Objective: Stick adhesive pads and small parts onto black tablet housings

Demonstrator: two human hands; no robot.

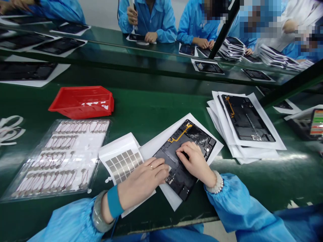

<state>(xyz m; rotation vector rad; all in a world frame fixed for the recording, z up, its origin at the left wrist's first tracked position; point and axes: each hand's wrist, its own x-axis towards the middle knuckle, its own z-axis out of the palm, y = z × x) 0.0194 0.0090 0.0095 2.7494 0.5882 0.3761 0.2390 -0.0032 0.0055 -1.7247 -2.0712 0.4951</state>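
Observation:
A black tablet housing (185,169) with an orange flex cable (182,134) lies slanted on white paper (174,200). My left hand (145,173) rests over its lower left edge, fingers together and bent downward. A small pale piece shows at those fingertips; its kind is unclear, and the thumb is hidden. Over the middle of the housing is my right hand (194,159), with thumb and forefinger drawn together and the other fingers curled. Whatever is between them cannot be made out. Partly under my left hand lies a sheet of grey square stickers (123,164).
On the left, a clear tray (98,158) holds rows of small round parts with red wires, behind it a red bin (80,97). At right stands a stack of housings and paper (248,117). Co-workers in blue (161,20) sit across the green bench (156,101).

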